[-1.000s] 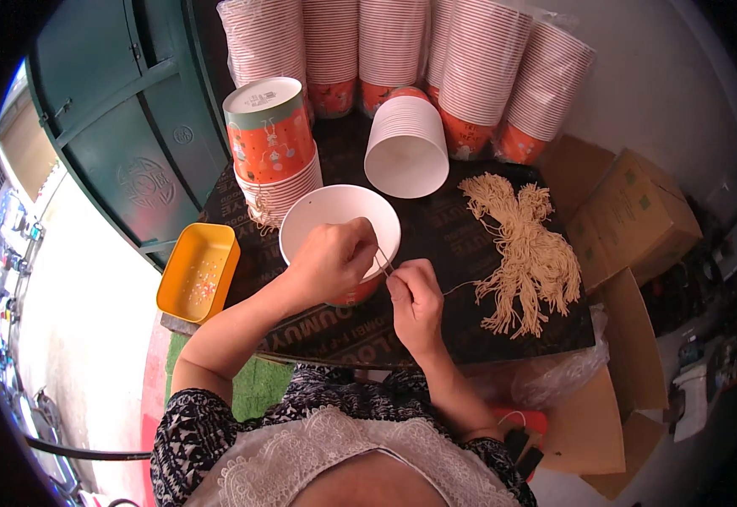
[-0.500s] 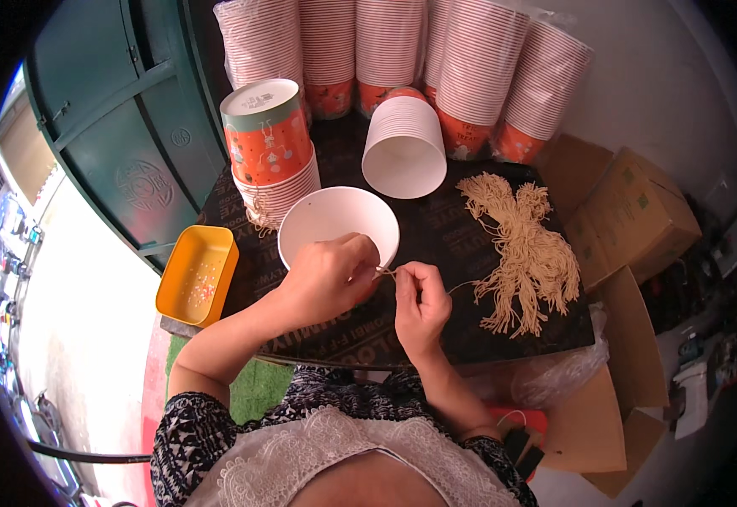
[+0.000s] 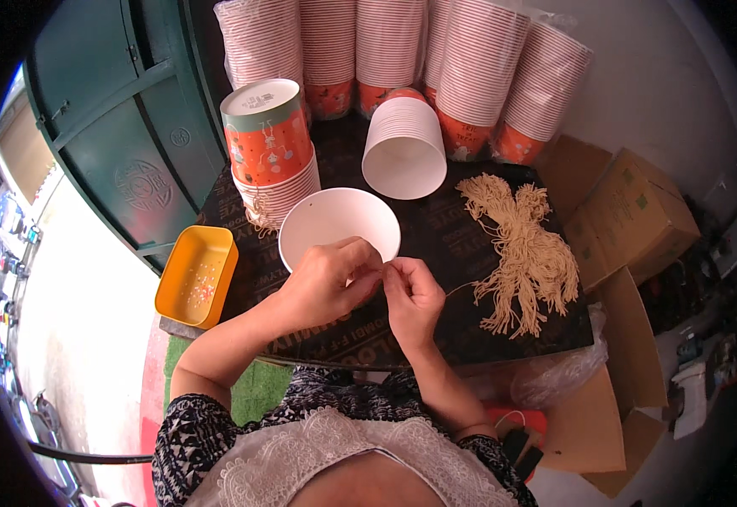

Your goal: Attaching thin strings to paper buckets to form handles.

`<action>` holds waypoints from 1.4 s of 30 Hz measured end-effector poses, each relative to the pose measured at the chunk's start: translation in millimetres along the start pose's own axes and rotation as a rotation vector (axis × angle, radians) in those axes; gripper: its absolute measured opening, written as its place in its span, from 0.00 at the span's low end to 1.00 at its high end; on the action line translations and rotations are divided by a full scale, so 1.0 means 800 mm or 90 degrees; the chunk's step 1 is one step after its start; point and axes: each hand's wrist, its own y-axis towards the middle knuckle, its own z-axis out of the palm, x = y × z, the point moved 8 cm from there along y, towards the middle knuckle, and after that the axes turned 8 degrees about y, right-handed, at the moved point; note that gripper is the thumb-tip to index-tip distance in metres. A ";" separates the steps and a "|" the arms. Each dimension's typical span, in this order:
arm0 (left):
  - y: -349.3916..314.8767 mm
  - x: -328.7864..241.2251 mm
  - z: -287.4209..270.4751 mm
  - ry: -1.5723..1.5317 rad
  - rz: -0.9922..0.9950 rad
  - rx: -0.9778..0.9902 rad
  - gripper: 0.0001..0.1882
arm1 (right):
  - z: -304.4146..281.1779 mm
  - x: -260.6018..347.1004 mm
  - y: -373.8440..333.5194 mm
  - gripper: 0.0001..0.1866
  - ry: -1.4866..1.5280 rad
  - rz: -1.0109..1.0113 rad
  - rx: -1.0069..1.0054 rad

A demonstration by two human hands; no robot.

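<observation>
A paper cup (image 3: 322, 220) with a white inside leans open toward me at the near middle of the table. My left hand (image 3: 330, 275) is closed over its near right rim, its fingertips partly hidden. Right beside it, touching fingertips, my right hand (image 3: 412, 296) pinches the end of a thin beige cord (image 3: 459, 288). That cord trails rightward to a bundle of beige cords (image 3: 533, 258) lying on the table. Where the cord meets the cup, my fingers cover it.
Nested orange-and-green cups (image 3: 269, 152) stand upside down at the left, some cord hanging from them. Another cup stack (image 3: 404, 152) lies on its side. Tall wrapped cup stacks (image 3: 389, 42) line the back. A yellow tub (image 3: 165, 291) holds small beads; cardboard boxes (image 3: 639, 211) sit right.
My right hand has moved slightly left and up, bringing its fingertips against my left hand's. The short length of cord that showed between them is now hidden.
</observation>
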 end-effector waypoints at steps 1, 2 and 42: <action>0.001 0.000 0.000 -0.001 0.000 0.000 0.07 | 0.000 -0.003 0.000 0.01 -0.008 0.005 0.007; 0.002 0.001 0.001 -0.007 -0.002 -0.001 0.07 | 0.000 -0.005 -0.001 0.01 -0.016 0.011 0.015; 0.015 0.024 0.009 -0.054 -0.077 0.041 0.04 | -0.003 0.022 -0.004 0.01 -0.048 -0.163 0.069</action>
